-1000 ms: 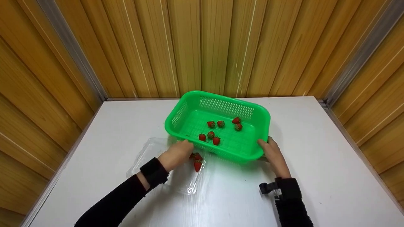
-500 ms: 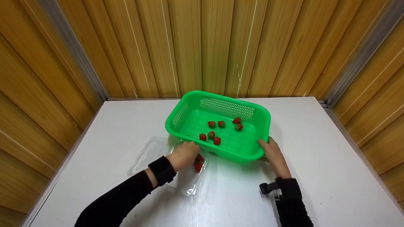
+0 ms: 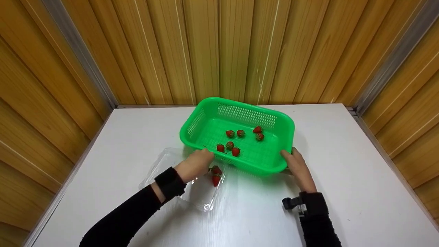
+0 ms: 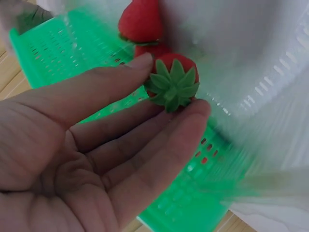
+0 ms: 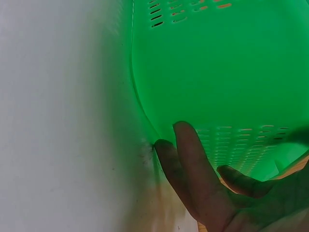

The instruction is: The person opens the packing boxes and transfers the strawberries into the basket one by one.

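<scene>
My left hand is over a clear plastic tray, close to the front wall of the green basket. In the left wrist view, its thumb and fingers pinch a strawberry with a green leafy cap facing the camera. Another strawberry lies just beyond it. Beside the hand in the head view, a few strawberries sit in the tray's right end. My right hand grips the basket's right front corner, thumb over the rim and fingers against the outer wall.
Several strawberries are spread across the basket floor. Basket and tray stand on a white table, the tray partly next to the basket's front side. Wood-patterned panels close in the back and both sides.
My left hand moved slightly right over the tray's strawberries, then drew back left and up, uncovering more of them. The right hand stays at the basket's corner.
</scene>
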Motion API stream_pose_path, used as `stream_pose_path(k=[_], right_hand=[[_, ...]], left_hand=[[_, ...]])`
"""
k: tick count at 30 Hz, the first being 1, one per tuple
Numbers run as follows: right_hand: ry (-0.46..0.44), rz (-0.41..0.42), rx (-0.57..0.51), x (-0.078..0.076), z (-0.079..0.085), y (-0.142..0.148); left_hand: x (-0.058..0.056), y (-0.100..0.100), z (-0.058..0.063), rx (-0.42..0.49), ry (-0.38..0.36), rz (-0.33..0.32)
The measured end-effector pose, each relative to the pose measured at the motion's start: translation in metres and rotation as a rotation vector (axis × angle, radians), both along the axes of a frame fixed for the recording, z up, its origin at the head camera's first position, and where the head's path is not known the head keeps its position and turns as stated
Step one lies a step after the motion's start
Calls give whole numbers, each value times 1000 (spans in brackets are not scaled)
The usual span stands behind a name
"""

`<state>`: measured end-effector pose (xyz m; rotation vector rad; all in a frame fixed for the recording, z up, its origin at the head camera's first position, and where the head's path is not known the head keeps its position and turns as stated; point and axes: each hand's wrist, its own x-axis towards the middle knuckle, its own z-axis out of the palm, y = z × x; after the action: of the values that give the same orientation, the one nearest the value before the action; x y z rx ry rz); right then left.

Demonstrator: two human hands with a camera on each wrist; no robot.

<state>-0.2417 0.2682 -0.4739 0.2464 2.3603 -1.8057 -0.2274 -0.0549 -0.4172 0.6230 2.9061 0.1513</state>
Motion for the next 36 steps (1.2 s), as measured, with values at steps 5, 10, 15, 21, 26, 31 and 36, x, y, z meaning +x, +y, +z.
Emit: stream_pose_path(k=[5,10,15,21,26,31,36], right_hand=[[-6,-4,-11,0,0,1],[-7,2,-14,0,-1,2],[-5,2,13,-1,-1,1],[11,0,34,0,-1,-1],[12,0,27,0,-1,0],[6,-4,11,0,-1,0],[-2,-3,2,0,-1,1]], left_hand=[[1,-3,7,46,-36,31],[2,-6,9,92,-44,35],[3,-6,8,78,-27,27],[4,-8,12,90,8,16],[7,-8,20,124,17,12],[9,-8,31,153,21,-3],[11,-8,40,173,36,-21]])
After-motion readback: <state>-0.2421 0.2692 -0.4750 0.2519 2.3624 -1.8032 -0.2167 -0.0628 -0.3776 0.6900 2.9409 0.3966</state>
